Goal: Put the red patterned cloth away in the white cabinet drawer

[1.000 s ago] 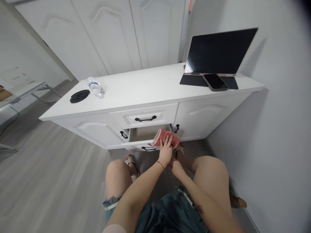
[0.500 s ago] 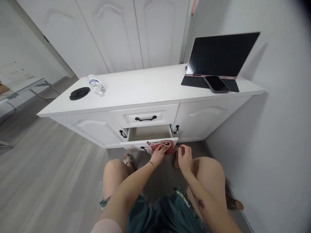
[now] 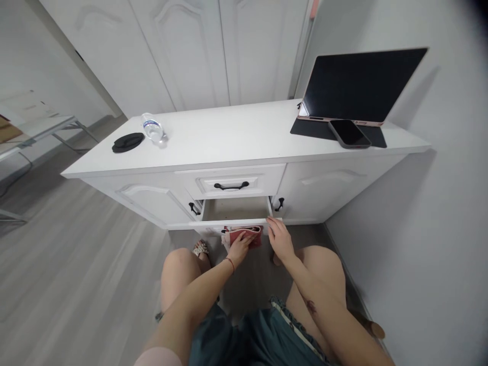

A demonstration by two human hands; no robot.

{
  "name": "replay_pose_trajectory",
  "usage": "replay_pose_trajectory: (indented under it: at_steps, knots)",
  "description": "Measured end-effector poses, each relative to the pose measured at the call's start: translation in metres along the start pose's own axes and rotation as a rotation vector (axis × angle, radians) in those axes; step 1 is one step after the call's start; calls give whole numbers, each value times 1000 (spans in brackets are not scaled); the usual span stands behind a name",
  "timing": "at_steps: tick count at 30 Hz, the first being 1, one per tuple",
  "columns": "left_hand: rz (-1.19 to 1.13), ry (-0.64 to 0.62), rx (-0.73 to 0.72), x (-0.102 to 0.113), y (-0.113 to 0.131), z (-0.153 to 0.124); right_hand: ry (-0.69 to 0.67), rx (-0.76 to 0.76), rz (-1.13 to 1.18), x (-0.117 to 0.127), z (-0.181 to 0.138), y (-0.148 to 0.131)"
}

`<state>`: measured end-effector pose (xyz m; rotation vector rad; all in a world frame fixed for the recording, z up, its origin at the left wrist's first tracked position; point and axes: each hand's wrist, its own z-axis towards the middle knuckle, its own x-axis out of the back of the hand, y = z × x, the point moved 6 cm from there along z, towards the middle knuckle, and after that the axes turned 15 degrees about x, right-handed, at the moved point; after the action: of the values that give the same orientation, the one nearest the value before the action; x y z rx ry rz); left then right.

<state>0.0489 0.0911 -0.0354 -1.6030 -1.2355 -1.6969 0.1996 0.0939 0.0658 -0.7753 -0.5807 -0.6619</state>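
Note:
My left hand [image 3: 239, 247] grips a folded pink cloth [image 3: 247, 234] just in front of the open lower drawer [image 3: 234, 210] of a white cabinet [image 3: 229, 142]. The cloth hangs below the drawer's front edge. My right hand [image 3: 279, 238] rests with fingers stretched out on the drawer's front rim, at its right end, holding nothing. The inside of the drawer looks bare as far as I can see. I am crouched with both knees up in front of the cabinet.
On the cabinet top stand a dark tablet [image 3: 362, 84] on a black mat, a phone [image 3: 348, 133], a lying water bottle [image 3: 153, 128] and a black lid [image 3: 128, 142]. A shut upper drawer [image 3: 231, 182] sits above. A wall is close on the right; grey floor [image 3: 76, 274] spreads left.
The pink cloth came out of the drawer and down below its front edge with my left hand. My right hand rose from near my knee to the drawer's rim.

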Motion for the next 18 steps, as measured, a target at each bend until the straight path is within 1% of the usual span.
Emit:
replay_pose_trajectory:
  at_steps: [2, 5, 8, 12, 15, 17, 18]
  knots:
    - [-10, 7, -5, 3, -8, -8, 8, -8, 10, -5, -2, -2]
    - [57, 2, -5, 8, -18, -21, 34, -15, 14, -7, -3, 0]
    - [142, -4, 41, 16, -29, -32, 66, -27, 1, -6, -5, 3]
    - [193, 21, 146, 29, -46, -43, 92, -34, -8, -3, -6, 5]
    - [197, 49, 218, 34, -61, -52, 97, -39, 8, -2, -7, 4]
    - [183, 81, 313, 35, -74, -59, 93, -45, 19, -3, -8, 3]
    - [162, 105, 388, 35, -82, -63, 89, -47, 25, -3, -9, 2]
